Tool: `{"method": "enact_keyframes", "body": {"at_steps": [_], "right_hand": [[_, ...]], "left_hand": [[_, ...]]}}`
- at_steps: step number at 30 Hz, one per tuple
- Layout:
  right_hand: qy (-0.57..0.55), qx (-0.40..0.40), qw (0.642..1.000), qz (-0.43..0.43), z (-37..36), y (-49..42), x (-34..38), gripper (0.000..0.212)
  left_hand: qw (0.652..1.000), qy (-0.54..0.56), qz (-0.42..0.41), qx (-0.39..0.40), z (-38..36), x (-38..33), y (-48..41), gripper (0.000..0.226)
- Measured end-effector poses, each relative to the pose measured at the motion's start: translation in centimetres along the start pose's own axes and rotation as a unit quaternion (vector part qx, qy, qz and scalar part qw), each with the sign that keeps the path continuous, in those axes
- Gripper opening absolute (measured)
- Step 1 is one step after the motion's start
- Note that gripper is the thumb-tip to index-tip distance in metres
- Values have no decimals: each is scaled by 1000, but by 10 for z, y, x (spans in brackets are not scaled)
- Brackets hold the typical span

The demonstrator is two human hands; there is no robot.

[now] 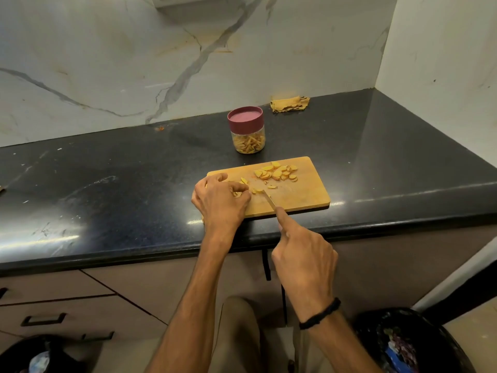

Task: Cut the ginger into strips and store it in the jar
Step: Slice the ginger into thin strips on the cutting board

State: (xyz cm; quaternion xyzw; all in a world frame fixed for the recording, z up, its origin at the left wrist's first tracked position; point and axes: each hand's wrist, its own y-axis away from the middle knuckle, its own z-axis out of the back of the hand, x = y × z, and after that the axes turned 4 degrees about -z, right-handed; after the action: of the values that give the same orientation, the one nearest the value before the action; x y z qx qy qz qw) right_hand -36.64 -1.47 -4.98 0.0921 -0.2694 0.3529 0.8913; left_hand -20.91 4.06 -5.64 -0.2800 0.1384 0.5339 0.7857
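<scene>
Head view, one frame.

Setup: wooden cutting board (304, 196) lay at the near edge of the dark table (121, 168). The jar (260, 138) stood just behind the board, apart from it, with its maroon lid (245, 118) on. Yellow strips (248, 143) showed through the glass, filling roughly the lower half below the lid.

Ginger: a loose heap of ginger slices (277, 172) sat at the board's far side, uncut into strips. A few small cut bits (272, 186) lay between the heap and the blade.

Hands: left hand (220, 200) rested over the board's left end, fingers curled down, pinning a ginger piece (255, 190) at the fingertips. Most of that piece was hidden under the fingers. Right hand (304, 262) gripped the knife (269, 200), index finger stretched along the spine; the handle was hidden in the palm. The blade tip was just beside the left fingertips, at the pinned piece.

Progress (judgement): partway. Some strips were already in the jar, so part of the storing looked done. The step in hand was slicing the pinned piece into strips. Left to do: strip the whole heap of slices, take the lid off, load the new strips, close the jar.

Other: a crumpled yellow cloth (289, 103) lay by the wall, behind the jar.
</scene>
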Motion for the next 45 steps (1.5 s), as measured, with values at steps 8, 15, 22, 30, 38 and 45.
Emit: {"method": "enact_keyframes", "body": {"at_steps": [8,15,22,30,38,45], "right_hand": [[1,-6,1000,-18,-5,-18,5,55],[26,-22,999,-39,-22,-12,11,59],[22,-41,999,-6,-36,-8,21,60],[37,-36,998,-33,-30,-16,22,61],[3,12,1000,21,-37,-7,41,63],[4,-41,999,-29,-25,-13,25,58]], "left_hand": [[1000,5,-6,2,8,-1,-3,18],[993,116,-19,-16,1,5,-14,27],[954,293,39,-52,4,9,-16,34],[931,357,65,-22,2,2,-18,30],[928,370,45,5,2,5,-18,26],[943,333,13,-4,0,10,-21,33]]}}
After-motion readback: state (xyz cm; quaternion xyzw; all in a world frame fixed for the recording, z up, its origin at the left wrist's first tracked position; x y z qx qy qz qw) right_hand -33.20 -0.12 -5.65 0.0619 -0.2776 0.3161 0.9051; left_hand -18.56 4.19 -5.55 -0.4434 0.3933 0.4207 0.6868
